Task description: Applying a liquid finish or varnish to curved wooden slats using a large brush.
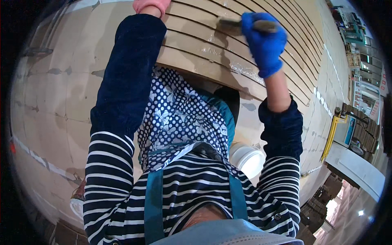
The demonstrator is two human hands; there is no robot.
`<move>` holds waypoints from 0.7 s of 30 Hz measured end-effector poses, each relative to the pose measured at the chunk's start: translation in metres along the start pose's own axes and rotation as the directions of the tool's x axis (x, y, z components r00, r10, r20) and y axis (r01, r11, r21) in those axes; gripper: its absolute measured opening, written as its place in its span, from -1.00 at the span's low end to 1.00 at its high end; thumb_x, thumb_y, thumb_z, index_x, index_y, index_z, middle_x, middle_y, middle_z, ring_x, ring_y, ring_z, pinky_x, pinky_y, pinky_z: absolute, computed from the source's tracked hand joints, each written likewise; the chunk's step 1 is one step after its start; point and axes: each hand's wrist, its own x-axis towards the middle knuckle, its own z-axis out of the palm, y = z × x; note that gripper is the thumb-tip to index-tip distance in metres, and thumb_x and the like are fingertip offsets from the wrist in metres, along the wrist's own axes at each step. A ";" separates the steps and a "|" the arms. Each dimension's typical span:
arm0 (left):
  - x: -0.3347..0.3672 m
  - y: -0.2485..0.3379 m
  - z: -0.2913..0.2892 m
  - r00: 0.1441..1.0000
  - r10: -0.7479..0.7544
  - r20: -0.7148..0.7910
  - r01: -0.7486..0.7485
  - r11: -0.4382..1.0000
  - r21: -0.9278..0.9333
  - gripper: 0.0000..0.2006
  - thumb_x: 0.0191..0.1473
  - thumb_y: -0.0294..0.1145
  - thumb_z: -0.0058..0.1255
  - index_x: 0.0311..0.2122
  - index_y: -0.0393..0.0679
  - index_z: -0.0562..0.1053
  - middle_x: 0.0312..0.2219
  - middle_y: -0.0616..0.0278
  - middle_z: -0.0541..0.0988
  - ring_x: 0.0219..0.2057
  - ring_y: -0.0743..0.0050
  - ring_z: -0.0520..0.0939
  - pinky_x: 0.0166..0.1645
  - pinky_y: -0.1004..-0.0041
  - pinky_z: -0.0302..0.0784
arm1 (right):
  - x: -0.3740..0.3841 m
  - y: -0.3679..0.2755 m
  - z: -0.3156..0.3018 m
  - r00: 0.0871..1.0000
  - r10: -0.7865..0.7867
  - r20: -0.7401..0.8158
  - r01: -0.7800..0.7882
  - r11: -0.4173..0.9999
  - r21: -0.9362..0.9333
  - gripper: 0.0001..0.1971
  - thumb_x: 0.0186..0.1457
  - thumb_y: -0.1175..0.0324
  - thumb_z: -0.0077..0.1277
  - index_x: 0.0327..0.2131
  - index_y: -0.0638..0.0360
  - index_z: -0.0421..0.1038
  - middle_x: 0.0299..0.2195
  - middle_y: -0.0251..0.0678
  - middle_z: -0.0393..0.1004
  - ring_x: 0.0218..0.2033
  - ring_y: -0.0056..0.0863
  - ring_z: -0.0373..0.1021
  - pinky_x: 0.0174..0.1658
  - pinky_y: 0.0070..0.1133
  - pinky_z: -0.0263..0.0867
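Observation:
My right hand (265, 45), in a blue glove, is closed around a brush (229, 26) and slightly smeared by motion. The brush is over overlapping tan cardboard sheets (192, 37), fanned out so that a row of dark-edged strips shows. Shiny wet streaks (243, 69) lie on several strips near that hand. At the top edge, my left hand (151, 5) wears a pink glove; only its cuff end shows beside the sheets' left side, and its fingers are cut off by the frame.
A white round bucket (250, 160) stands on the floor by my right side. Another container (77, 203) is at lower left. Farther right are a yellow-framed cart (332, 136) and stacked brown cardboard (363, 126). White lines mark the worn floor (53, 106).

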 end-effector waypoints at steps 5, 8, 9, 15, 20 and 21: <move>0.003 0.004 0.005 1.000 0.008 0.022 -0.008 1.000 -0.008 -0.39 -0.07 0.14 -0.26 -0.06 -0.18 0.30 -0.15 -0.06 0.41 -0.09 0.01 0.39 0.00 0.24 0.25 | -0.050 -0.023 0.008 0.987 -0.101 0.123 0.108 0.993 -0.052 -0.80 -0.09 0.26 0.07 -0.66 0.09 0.36 -0.73 -0.33 0.33 -0.72 -0.56 0.27 -0.60 -0.60 0.22; 0.028 -0.024 0.010 0.996 0.044 -0.077 -0.035 0.993 0.115 -0.34 -0.09 0.21 -0.31 -0.11 -0.23 0.34 -0.16 -0.10 0.41 -0.10 -0.03 0.40 -0.02 0.23 0.26 | -0.029 -0.006 -0.014 0.933 0.297 0.204 -0.354 0.861 0.366 -0.77 -0.06 0.23 0.06 -0.66 0.10 0.36 -0.67 -0.36 0.37 -0.71 -0.60 0.27 -0.59 -0.59 0.23; 0.041 -0.031 0.016 0.994 0.087 -0.063 -0.077 0.985 0.152 -0.28 -0.11 0.26 -0.35 -0.13 -0.28 0.37 -0.17 -0.15 0.41 -0.11 -0.09 0.41 -0.03 0.21 0.28 | -0.001 0.023 -0.024 0.983 0.150 0.105 -0.173 0.950 0.259 -0.78 -0.07 0.25 0.07 -0.65 0.13 0.37 -0.64 -0.35 0.39 -0.67 -0.61 0.29 -0.57 -0.60 0.24; 0.035 -0.012 0.031 0.994 0.110 0.005 -0.110 0.991 0.076 -0.27 -0.10 0.24 -0.31 -0.07 -0.29 0.31 -0.10 -0.16 0.36 -0.01 -0.02 0.33 0.02 0.24 0.22 | 0.003 0.123 -0.066 0.946 0.206 0.251 -0.303 0.840 0.451 -0.81 -0.11 0.30 0.11 -0.60 0.19 0.40 -0.63 -0.34 0.42 -0.58 -0.63 0.33 -0.48 -0.63 0.28; 0.017 -0.015 0.009 0.999 0.037 -0.026 -0.032 0.986 0.165 -0.24 -0.10 0.26 -0.30 -0.02 -0.30 0.26 -0.04 -0.10 0.32 0.02 0.02 0.29 0.07 0.28 0.14 | -0.084 0.088 -0.130 0.706 0.488 0.513 -0.601 0.796 0.070 -0.91 -0.11 0.44 0.04 -0.52 0.25 0.41 -0.56 -0.35 0.43 -0.46 -0.61 0.36 -0.34 -0.62 0.28; 0.018 -0.011 0.017 0.999 0.051 -0.017 -0.048 0.987 0.157 -0.24 -0.10 0.26 -0.30 -0.02 -0.30 0.26 -0.04 -0.10 0.32 0.02 0.02 0.29 0.07 0.28 0.14 | -0.079 0.089 -0.142 0.716 0.520 0.467 -0.632 0.766 0.116 -0.92 -0.12 0.45 0.04 -0.53 0.26 0.41 -0.56 -0.34 0.43 -0.46 -0.60 0.37 -0.35 -0.63 0.28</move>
